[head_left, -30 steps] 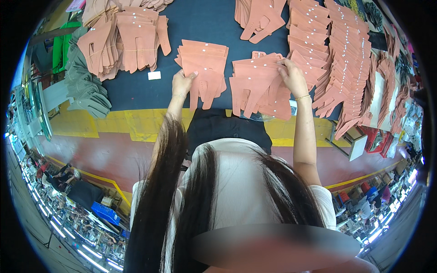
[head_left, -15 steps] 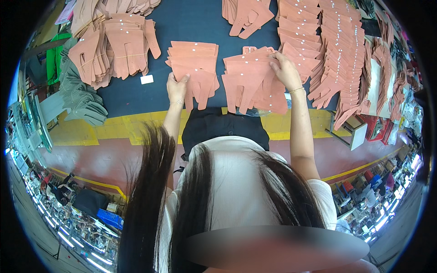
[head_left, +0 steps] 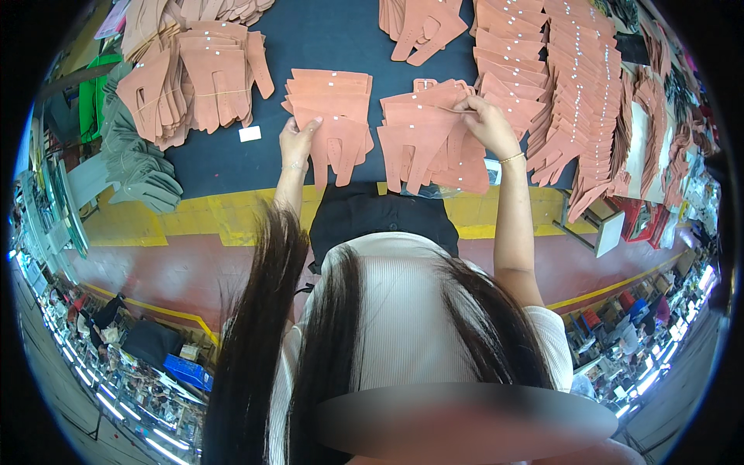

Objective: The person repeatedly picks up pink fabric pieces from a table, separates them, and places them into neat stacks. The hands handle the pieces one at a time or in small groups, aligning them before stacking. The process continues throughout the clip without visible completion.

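A fanned stack of salmon-coloured leather pieces (head_left: 333,97) lies in front of me, each with a tongue-like cut-out and small white stickers. My left hand (head_left: 296,146) grips the left edge of the front piece (head_left: 342,138), thumb on top and fingers partly hidden. To its right is a second overlapping stack of similar pieces (head_left: 418,138). At the upper right of this stack, my right hand (head_left: 491,125) pinches the edge of one piece (head_left: 446,99) between thumb and fingers. A small buckle (head_left: 423,84) shows behind the right stack.
Banded bundles of pieces (head_left: 217,77) lie at the left, beside grey-green pieces (head_left: 139,151). Long fanned rows of salmon pieces (head_left: 573,93) fill the right side. Another bundle (head_left: 425,27) lies at the far middle. A white card (head_left: 249,134) rests on the dark table (head_left: 310,35).
My left hand has shifted slightly left and the front piece beneath it sits a little differently. My right fingers have moved slightly and now pinch the stack's upper edge.
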Motion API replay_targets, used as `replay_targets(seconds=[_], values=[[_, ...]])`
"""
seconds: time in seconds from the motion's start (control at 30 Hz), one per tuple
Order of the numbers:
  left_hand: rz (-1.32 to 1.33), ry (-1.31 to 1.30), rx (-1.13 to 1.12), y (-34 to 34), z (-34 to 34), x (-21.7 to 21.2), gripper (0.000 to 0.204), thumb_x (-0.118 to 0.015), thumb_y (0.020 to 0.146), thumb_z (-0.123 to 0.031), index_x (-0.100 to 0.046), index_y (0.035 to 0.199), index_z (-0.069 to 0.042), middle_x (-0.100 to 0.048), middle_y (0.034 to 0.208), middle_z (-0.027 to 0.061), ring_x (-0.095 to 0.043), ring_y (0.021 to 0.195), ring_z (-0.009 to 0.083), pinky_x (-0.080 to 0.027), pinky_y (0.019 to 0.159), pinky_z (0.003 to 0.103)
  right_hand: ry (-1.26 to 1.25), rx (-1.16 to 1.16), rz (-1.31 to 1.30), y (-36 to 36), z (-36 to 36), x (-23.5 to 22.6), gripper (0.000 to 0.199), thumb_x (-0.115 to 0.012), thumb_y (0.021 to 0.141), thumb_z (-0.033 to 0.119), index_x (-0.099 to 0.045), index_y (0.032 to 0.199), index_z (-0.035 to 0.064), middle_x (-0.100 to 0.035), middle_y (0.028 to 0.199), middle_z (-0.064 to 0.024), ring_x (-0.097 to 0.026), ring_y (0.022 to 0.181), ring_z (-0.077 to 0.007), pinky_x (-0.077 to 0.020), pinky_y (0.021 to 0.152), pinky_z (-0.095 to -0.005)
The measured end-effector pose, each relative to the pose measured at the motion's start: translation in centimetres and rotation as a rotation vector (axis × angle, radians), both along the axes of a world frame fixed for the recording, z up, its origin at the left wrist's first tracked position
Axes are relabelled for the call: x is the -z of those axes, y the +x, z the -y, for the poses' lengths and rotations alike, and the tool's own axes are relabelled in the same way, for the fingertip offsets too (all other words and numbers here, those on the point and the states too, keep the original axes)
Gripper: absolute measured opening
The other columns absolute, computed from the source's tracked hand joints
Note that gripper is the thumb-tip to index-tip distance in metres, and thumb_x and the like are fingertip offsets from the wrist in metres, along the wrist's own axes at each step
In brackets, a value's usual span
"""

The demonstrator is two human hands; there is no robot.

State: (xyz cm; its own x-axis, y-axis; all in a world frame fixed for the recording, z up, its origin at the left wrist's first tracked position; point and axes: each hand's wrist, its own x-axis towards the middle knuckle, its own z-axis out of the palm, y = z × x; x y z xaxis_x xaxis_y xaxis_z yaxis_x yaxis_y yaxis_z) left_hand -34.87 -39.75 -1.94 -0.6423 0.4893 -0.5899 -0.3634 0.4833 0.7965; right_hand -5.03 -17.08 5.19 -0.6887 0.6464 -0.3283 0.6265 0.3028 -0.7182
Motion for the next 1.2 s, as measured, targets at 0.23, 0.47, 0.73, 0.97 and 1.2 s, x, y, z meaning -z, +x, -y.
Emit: replay_targets(seconds=[0.23, 0.47, 0.73, 0.97, 1.2], values=[[0.046, -0.013, 0.073, -0.2, 0.5, 0.4, 0.028, -0.067, 0.087, -0.008, -0.062, 0.113, 0.001, -0.067, 0.109, 0.0089, -0.063, 0.093, 0.0129, -0.049, 0.082, 0.027, -0.12, 0.085, 0.032, 0.3, -0.1, 0.1, 0.022, -0.063, 0.087, 0.011, -0.064, 0.107, 0.0014, -0.068, 0.096, -0.0084, -0.063, 0.084, -0.0154, -0.0497, 0.078, -0.0287], [0.074, -0.028, 0.095, -0.2, 1.6, 0.5, 0.031, -0.067, 0.088, -0.009, -0.06, 0.116, 0.001, -0.067, 0.111, 0.0083, -0.063, 0.096, 0.0134, -0.049, 0.085, 0.027, 0.04, 0.121, 0.093, -1.0, 0.0, -0.3, 0.021, -0.063, 0.086, 0.013, -0.065, 0.105, 0.0044, -0.066, 0.104, -0.0167, -0.064, 0.098, -0.0328, -0.0483, 0.086, -0.037], [0.109, -0.067, 0.105, -0.2, 2.3, 0.7, 0.032, -0.068, 0.087, -0.01, -0.06, 0.115, 0.002, -0.067, 0.108, 0.0093, -0.063, 0.095, 0.0142, -0.048, 0.085, 0.028, 0.123, 0.112, 0.084, -1.7, 0.0, 0.2, 0.022, -0.062, 0.085, 0.014, -0.064, 0.105, 0.0025, -0.066, 0.106, -0.0185, -0.062, 0.1, -0.0361, -0.0479, 0.087, -0.0399], [0.087, -0.023, 0.044, 0.6, 2.7, 0.8, 0.032, -0.069, 0.086, -0.01, -0.059, 0.114, 0.003, -0.067, 0.106, 0.0088, -0.063, 0.094, 0.0139, -0.048, 0.084, 0.028, 0.2, 0.113, 0.077, -1.7, -0.1, 1.1, 0.021, -0.064, 0.084, 0.014, -0.065, 0.103, 0.0038, -0.064, 0.102, -0.0177, -0.061, 0.099, -0.036, -0.0475, 0.086, -0.0408], [-0.15, -0.205, 0.044, 0.6, 1.7, 1.2, 0.033, -0.073, 0.082, -0.013, -0.061, 0.108, 0.004, -0.068, 0.1, 0.0102, -0.065, 0.086, 0.0143, -0.051, 0.075, 0.028, 0.344, 0.088, 0.092, -1.8, -0.5, 1.7, 0.02, -0.067, 0.082, 0.014, -0.065, 0.1, 0.0056, -0.062, 0.095, -0.016, -0.06, 0.095, -0.0352, -0.0475, 0.082, -0.0429]])
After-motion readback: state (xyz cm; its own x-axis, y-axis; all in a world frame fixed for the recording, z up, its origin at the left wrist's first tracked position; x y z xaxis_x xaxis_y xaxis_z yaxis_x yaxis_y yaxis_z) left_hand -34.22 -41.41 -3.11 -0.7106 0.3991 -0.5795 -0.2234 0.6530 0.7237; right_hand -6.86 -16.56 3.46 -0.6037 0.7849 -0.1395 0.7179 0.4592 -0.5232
